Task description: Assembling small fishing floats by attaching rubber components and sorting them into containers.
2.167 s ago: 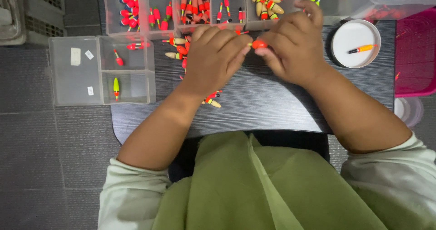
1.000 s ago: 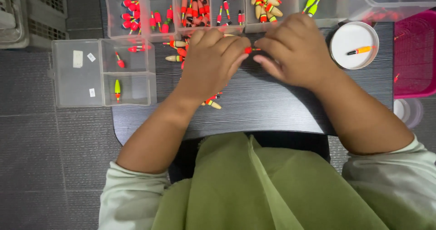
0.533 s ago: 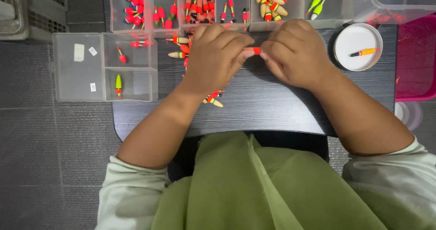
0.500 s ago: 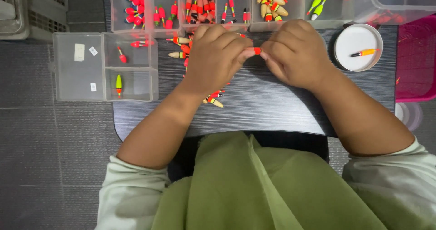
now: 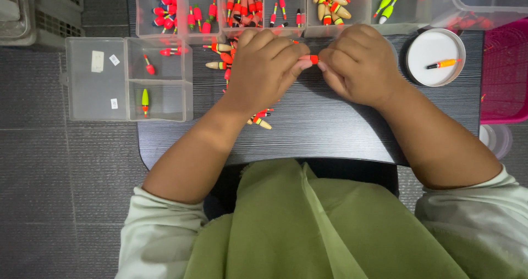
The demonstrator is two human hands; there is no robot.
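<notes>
Clear plastic compartment trays (image 5: 159, 81) of floats border the dark counter (image 5: 330, 125). Both the left hand (image 5: 264, 70) and right hand (image 5: 357, 64) close their fingers on a small red-orange fishing float (image 5: 311, 59), pinched between them.

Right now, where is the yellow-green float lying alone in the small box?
The yellow-green float lies left of the left hand, in the lower-right compartment of the clear box.

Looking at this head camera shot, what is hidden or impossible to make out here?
- Red float: only a short bit shows between the left hand and right hand; fingers cover the rest.
- Loose floats: partly under the left wrist.
- Long sorting tray: far edge cut off by the frame top.
- Pink bin: cut off at the right edge.
</notes>
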